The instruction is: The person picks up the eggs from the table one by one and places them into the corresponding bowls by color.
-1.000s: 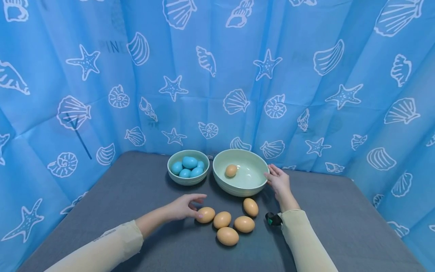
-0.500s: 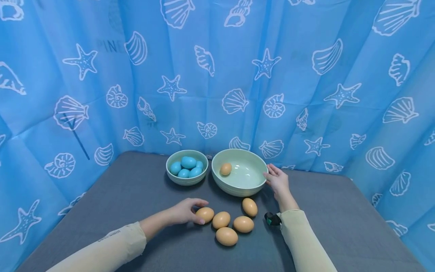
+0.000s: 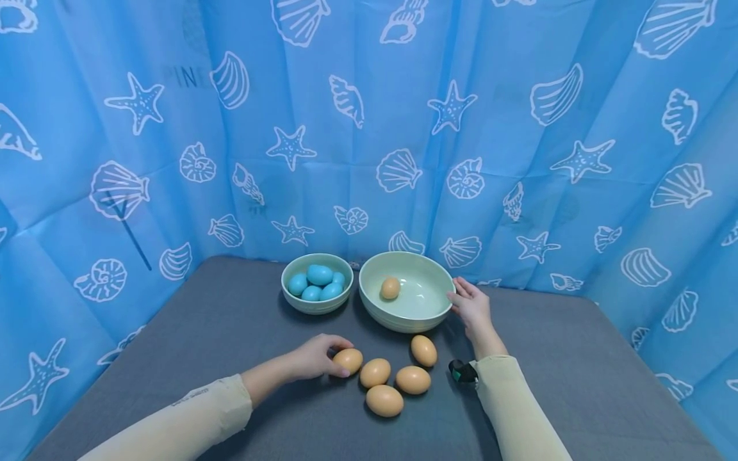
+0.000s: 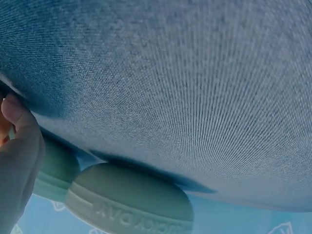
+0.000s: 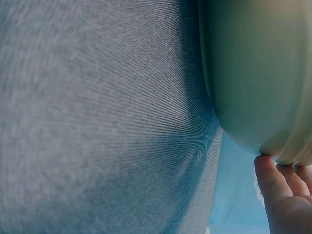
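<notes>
Five brown eggs (image 3: 384, 401) near the middle of a grey bench (image 3: 548, 358).
The left hand (image 3: 314, 357) has its grip narrowed around the leftmost egg (image 3: 348, 362); the right hand (image 3: 473, 310) pinches the rim of the large green bowl (image 3: 423, 301). One more brown egg (image 3: 390, 288) lies inside it, and blue eggs (image 3: 319, 274) fill the small bowl (image 3: 315, 308) beside it.

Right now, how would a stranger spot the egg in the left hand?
On the gray table, find the larger green bowl. In front of it are five brown eggs. It is the leftmost egg there, the only one the left hand grips.
</notes>
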A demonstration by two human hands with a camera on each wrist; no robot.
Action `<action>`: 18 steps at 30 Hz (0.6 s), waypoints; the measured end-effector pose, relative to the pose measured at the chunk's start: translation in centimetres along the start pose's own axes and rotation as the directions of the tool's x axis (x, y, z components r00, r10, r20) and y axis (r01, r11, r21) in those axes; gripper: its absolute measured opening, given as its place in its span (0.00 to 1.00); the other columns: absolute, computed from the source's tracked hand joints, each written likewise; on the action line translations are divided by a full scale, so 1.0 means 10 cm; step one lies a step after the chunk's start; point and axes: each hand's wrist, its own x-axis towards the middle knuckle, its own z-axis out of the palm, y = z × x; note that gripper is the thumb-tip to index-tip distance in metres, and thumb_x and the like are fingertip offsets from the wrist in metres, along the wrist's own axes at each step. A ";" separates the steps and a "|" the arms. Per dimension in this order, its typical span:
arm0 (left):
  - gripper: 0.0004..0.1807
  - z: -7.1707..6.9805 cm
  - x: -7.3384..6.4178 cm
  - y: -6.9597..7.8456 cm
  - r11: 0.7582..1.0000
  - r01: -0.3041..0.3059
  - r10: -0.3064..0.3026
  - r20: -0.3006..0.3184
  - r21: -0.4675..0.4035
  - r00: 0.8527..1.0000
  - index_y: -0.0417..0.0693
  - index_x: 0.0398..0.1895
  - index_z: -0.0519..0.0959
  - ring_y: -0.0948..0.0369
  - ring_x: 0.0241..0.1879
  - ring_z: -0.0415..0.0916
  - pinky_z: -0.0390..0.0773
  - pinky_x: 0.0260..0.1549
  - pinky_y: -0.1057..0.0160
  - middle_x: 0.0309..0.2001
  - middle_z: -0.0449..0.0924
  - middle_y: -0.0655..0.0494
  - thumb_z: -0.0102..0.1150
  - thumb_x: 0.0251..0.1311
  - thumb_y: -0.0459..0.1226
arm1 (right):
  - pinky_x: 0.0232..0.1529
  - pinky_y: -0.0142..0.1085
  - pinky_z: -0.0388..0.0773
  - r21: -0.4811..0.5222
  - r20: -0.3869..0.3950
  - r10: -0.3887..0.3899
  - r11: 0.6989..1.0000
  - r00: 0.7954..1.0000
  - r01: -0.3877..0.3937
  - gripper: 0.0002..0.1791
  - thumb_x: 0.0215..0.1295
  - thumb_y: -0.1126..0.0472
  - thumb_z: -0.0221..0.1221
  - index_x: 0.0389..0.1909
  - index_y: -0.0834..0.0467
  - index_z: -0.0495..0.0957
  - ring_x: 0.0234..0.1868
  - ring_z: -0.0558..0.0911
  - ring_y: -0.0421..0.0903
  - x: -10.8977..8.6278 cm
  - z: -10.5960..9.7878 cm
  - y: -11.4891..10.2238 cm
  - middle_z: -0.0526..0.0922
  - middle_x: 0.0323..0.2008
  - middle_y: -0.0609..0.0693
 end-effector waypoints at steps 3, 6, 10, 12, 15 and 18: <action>0.27 -0.02 0.02 0.00 1.000 -0.007 0.007 -0.021 -0.001 1.000 0.32 0.58 0.75 0.50 0.53 0.73 0.73 0.54 0.46 0.53 0.78 0.44 0.69 0.55 0.32 | 0.64 0.45 0.68 -0.004 0.001 0.003 1.000 1.000 -0.003 0.32 0.73 0.67 0.51 0.75 0.60 0.52 0.71 0.61 0.49 0.00 0.01 0.00 0.57 0.73 0.55; 0.28 -0.05 0.04 0.01 1.000 -0.024 0.023 -0.040 -0.007 0.999 0.32 0.59 0.74 0.51 0.52 0.73 0.75 0.51 0.49 0.54 0.77 0.44 0.69 0.55 0.32 | 0.63 0.45 0.68 -0.004 -0.001 0.004 1.000 1.000 -0.004 0.32 0.73 0.67 0.51 0.75 0.59 0.53 0.71 0.61 0.49 0.00 0.01 -0.01 0.58 0.73 0.55; 0.28 -0.08 0.09 0.07 0.999 -0.048 0.046 -0.076 -0.023 0.996 0.32 0.60 0.74 0.54 0.48 0.75 0.78 0.46 0.54 0.54 0.77 0.44 0.69 0.56 0.33 | 0.63 0.45 0.69 0.005 -0.002 0.006 1.000 1.000 -0.006 0.32 0.73 0.68 0.50 0.75 0.60 0.52 0.71 0.61 0.49 0.00 0.00 -0.01 0.57 0.73 0.55; 0.28 -0.10 0.11 0.11 0.998 -0.058 0.054 -0.096 -0.034 0.994 0.32 0.60 0.74 0.55 0.46 0.75 0.79 0.44 0.56 0.53 0.77 0.44 0.69 0.56 0.33 | 0.64 0.45 0.68 0.003 0.001 0.004 1.000 1.000 -0.004 0.32 0.73 0.68 0.50 0.75 0.60 0.51 0.71 0.60 0.50 0.00 0.00 0.00 0.57 0.73 0.55; 0.29 -0.12 0.14 0.16 0.996 -0.071 0.064 -0.116 -0.053 0.991 0.32 0.61 0.73 0.54 0.44 0.76 0.80 0.43 0.57 0.54 0.77 0.43 0.69 0.56 0.32 | 0.63 0.45 0.68 0.004 0.008 0.001 1.000 1.000 -0.001 0.32 0.73 0.68 0.50 0.75 0.60 0.51 0.72 0.60 0.50 0.00 -0.01 -0.01 0.56 0.73 0.56; 0.30 -0.12 0.18 0.20 0.995 -0.073 0.065 -0.132 -0.063 0.989 0.32 0.61 0.72 0.54 0.44 0.76 0.80 0.42 0.58 0.55 0.77 0.43 0.69 0.56 0.33 | 0.63 0.45 0.68 0.003 0.011 -0.001 1.000 1.000 0.001 0.32 0.73 0.68 0.50 0.75 0.60 0.51 0.71 0.60 0.50 0.00 -0.01 -0.01 0.56 0.73 0.56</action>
